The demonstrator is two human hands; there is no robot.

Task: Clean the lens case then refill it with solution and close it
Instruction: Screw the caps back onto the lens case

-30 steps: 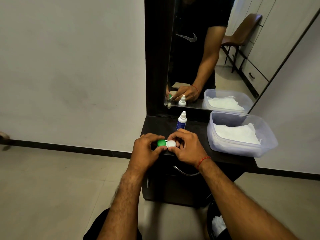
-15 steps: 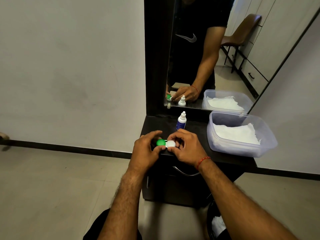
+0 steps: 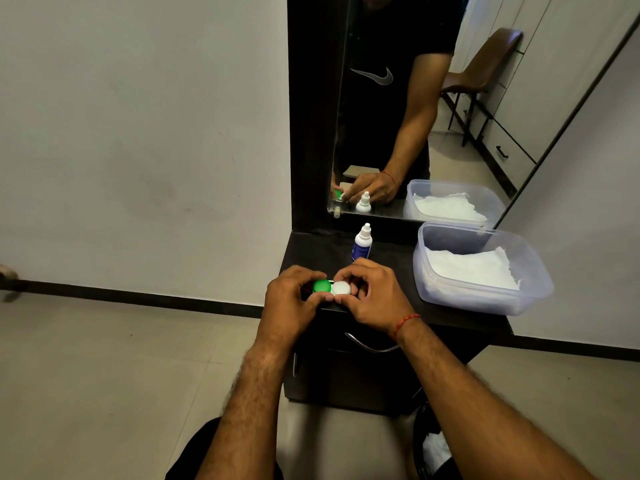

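Observation:
The lens case [image 3: 331,287] has a green cap on its left well and a white cap on its right well. It sits at the front edge of the dark dresser top [image 3: 391,261]. My left hand [image 3: 294,299] grips the green-capped side with curled fingers and thumb. My right hand [image 3: 374,296] pinches the white-capped side. A small solution bottle [image 3: 362,242] with a white nozzle and blue label stands upright just behind my right hand.
A clear plastic tub [image 3: 485,299] holding white tissue sits on the right of the dresser top. A mirror [image 3: 398,109] rises behind the bottle. A drawer handle [image 3: 370,346] shows below the top. A dark bin [image 3: 433,445] with white paper stands on the floor.
My left fingers have curled back down around the green cap after lifting slightly. The case has stayed in place between both hands.

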